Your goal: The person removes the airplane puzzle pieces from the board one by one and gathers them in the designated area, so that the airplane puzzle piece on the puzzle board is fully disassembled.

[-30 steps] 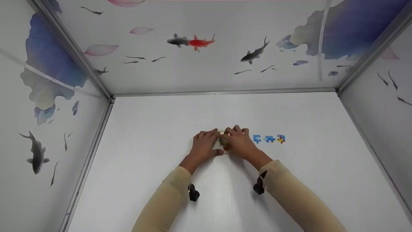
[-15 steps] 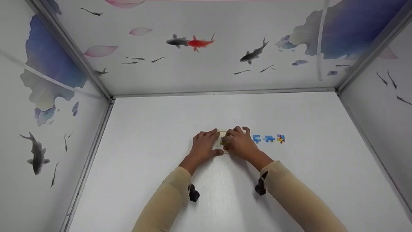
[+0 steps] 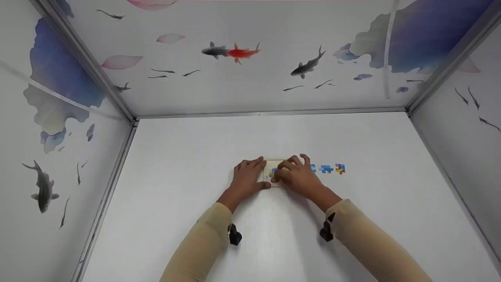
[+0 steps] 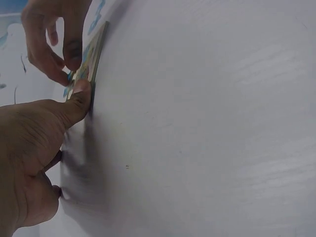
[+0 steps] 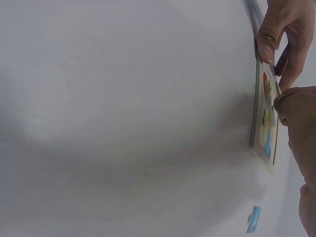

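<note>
A shallow wooden puzzle tray (image 3: 274,159) with a pale raised rim lies flat on the table. My left hand (image 3: 247,176) holds its left side, thumb at the near edge and fingers at the far corner. Over the tray, my right hand (image 3: 299,177) has its thumb and fingertips together, pinching a colourful puzzle piece (image 3: 273,172) that is mostly covered by the fingers. In the right wrist view, red, yellow and blue printed pieces (image 5: 268,118) show along the tray's near side. The right hand hides much of the tray's inside.
Right of the tray lie loose jigsaw pieces: a blue one (image 3: 312,168) partly behind the right hand, another blue one (image 3: 325,169), and a blue, red and yellow one (image 3: 340,169). White walls printed with fish enclose the white table (image 3: 188,156) at the back and sides.
My right hand has shifted slightly right over the tray, uncovering more of its far rim and inside. My left hand keeps its place on the tray's left side.
</note>
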A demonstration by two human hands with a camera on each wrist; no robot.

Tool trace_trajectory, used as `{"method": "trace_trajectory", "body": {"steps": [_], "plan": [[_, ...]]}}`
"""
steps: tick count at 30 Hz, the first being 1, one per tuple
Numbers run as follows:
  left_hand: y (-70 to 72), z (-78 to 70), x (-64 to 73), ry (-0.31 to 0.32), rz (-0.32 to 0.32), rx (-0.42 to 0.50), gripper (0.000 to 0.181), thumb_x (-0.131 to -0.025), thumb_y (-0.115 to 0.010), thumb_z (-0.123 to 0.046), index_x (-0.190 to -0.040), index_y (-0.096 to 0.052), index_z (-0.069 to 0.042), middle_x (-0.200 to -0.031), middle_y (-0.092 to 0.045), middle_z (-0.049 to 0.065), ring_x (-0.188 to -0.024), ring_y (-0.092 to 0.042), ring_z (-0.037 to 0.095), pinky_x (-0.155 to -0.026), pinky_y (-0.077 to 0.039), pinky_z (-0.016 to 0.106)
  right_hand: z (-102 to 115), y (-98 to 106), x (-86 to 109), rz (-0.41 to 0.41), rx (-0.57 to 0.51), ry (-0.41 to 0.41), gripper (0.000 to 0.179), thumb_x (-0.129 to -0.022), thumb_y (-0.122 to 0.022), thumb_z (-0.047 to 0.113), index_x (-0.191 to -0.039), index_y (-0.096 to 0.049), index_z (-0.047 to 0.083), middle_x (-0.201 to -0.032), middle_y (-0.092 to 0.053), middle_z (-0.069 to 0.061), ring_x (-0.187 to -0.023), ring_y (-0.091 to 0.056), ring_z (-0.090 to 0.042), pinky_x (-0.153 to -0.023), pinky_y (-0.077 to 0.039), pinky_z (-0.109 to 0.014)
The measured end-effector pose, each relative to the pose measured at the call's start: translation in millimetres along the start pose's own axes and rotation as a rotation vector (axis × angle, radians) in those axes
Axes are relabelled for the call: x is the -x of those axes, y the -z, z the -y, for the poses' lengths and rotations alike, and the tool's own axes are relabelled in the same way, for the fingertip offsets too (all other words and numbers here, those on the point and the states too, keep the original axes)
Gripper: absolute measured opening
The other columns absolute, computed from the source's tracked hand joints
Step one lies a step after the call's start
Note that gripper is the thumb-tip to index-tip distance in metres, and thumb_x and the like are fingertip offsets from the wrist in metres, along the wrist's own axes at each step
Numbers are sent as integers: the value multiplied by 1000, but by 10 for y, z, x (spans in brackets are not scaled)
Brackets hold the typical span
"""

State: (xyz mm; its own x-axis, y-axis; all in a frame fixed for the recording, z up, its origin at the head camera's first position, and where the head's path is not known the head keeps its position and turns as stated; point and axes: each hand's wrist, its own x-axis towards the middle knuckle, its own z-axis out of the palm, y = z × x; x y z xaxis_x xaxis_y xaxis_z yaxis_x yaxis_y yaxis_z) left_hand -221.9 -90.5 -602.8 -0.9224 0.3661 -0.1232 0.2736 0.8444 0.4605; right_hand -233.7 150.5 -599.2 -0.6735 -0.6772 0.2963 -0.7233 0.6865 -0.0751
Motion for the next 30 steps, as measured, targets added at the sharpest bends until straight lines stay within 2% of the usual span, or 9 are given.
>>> {"method": "trace_trajectory", "body": {"steps": [4,14,18,23,30], "plan": [[7,-16,4,4,1,-6,88,-101,-76,-54,-172,-41,-15,-180,-33,3,-157,-37,36,-128,-25,63,-90,83,201,-16,13,13,19,-98,-87,17,-113,-84,26,-123,-77,0,-119,-64,-31,-108,-43,-80],[15,-10,-14,21,-9,4,87,-102,-77,-53,-172,-41,-16,-180,-34,3,-157,-36,35,-129,-25,61,-315,266,698,-8,-8,-25,29,-90,-92,6,-113,-85,21,-120,-78,-1,-120,-64,-33,-107,-44,-75],[16,-6,-12,11,-15,10,87,-102,-77,-52,-172,-41,-15,-180,-34,4,-156,-37,36,-128,-25,62,-375,291,826,-11,-3,-36,28,-89,-92,5,-111,-85,20,-119,-79,-2,-119,-64,-34,-107,-44,-74],[-11,3,-15,12,-6,8,87,-102,-76,-53,-172,-41,-15,-180,-33,3,-156,-37,35,-129,-24,62,-427,297,958,-10,9,-41,29,-88,-92,4,-110,-85,23,-118,-79,-2,-119,-64,-34,-108,-43,-78],[-47,-14,-36,39,5,-5,87,-102,-77,-52,-173,-40,-17,-181,-32,0,-157,-35,33,-130,-22,59,-461,298,1024,15,-2,-74,28,-92,-90,7,-112,-86,25,-121,-78,-3,-120,-63,-36,-108,-42,-78]]}}
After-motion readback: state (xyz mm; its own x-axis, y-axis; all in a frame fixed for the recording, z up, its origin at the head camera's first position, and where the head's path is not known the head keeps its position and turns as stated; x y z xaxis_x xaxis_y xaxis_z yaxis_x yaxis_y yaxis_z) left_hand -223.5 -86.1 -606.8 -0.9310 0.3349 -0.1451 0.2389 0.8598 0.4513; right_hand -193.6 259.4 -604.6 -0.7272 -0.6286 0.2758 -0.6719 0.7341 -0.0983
